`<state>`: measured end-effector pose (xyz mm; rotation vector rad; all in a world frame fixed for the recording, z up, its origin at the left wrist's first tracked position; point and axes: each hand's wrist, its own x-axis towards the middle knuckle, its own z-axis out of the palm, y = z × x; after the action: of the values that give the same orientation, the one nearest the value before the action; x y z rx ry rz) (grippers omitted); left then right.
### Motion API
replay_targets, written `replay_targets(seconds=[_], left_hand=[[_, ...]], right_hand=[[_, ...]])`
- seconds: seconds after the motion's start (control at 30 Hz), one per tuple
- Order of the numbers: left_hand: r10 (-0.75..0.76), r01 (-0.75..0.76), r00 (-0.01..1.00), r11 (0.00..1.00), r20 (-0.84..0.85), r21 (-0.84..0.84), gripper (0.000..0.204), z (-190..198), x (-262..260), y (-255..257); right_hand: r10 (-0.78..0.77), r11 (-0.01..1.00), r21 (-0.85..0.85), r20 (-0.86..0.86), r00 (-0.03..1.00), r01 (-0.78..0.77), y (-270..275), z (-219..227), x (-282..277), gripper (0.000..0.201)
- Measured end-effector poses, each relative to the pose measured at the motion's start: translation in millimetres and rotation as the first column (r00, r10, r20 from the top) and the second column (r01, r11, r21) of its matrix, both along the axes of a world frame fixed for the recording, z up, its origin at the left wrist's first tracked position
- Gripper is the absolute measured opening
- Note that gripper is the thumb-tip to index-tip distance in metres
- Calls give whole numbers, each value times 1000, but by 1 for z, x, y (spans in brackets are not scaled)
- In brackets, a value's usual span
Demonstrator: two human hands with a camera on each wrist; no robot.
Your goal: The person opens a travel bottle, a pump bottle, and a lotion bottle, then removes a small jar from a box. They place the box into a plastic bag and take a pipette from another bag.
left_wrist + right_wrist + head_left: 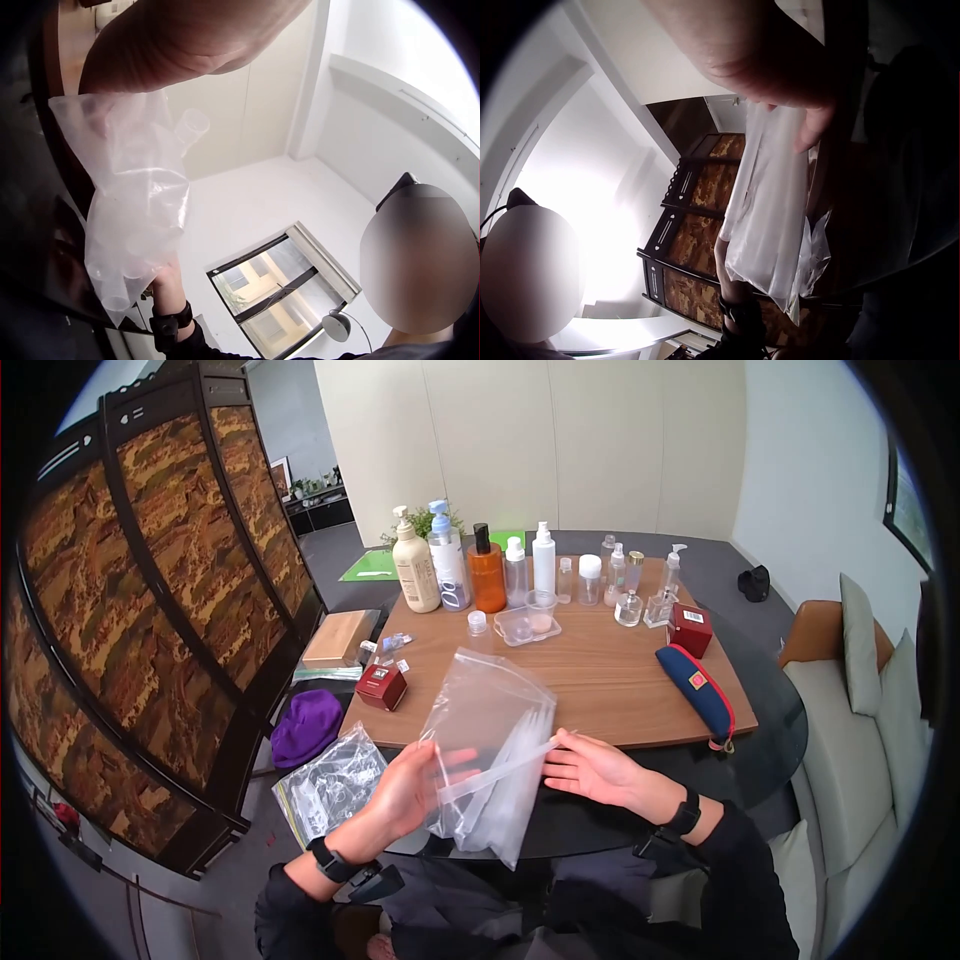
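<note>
A clear plastic bag (465,705) holding several long translucent tubes (515,775) hangs between both hands over the table's near edge. At its left side, my left hand (405,790) holds the bag, with fingers behind the film. My right hand (595,768) pinches one end of a translucent tube (500,770) lying slantwise across the bag, its other fingers extended. In the left wrist view the bag (139,202) hangs below the hand, with a round tube end (196,124) sticking out. The right wrist view shows the tubes (769,210) below my right hand (757,60).
Pump bottles (487,575) and small clear bottles line the table's (600,690) back. A clear tray (528,622), two red boxes (381,687) and a blue pouch (695,685) lie on it. At the left are a purple cloth item (306,727) and a bag of crumpled plastic (332,785).
</note>
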<state>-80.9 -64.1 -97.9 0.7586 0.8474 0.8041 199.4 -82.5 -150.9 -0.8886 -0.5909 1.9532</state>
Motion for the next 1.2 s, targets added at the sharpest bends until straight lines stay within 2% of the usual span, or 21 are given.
replay_targets(seconds=[0.17, 0.3, 0.53, 0.63, 0.77, 0.83, 0.9, 1.07, 1.2], left_hand=[[121, -122, 992, 992, 33, 33, 19, 0, -22, -8], [196, -195, 981, 980, -9, 42, 28, 16, -29, -18], [174, -175, 985, 979, 20, 105, 41, 18, -48, 14], [180, -186, 981, 979, 72, 81, 40, 12, -45, 37], [177, -178, 983, 984, 56, 14, 41, -4, -32, 66], [157, -157, 985, 988, 73, 5, 39, -13, -26, 80], [210, -210, 976, 978, 53, -13, 46, -12, -12, 82], [224, -223, 975, 973, 7, -49, 40, -36, -4, 118], [194, -195, 979, 981, -59, -16, 35, -51, -5, 138]], right_hand=[[110, 994, 14, -29, 994, -109, 19, -7, -25, 33], [113, 993, -16, 4, 994, -113, 21, -2, -35, 32], [-6, 1000, 27, -66, 998, 8, 30, 13, -7, 25], [-94, 996, -11, -122, 988, 94, 35, 16, 7, 23], [-177, 984, -2, -133, 975, 179, 34, 20, 17, 22], [-199, 980, -18, -137, 970, 198, 35, 18, 22, 20], [-217, 976, -32, -134, 967, 215, 35, 16, 25, 19], [-217, 976, -34, -157, 964, 214, 36, 15, 30, 18], [-240, 971, -36, -177, 954, 237, 36, 16, 35, 18]])
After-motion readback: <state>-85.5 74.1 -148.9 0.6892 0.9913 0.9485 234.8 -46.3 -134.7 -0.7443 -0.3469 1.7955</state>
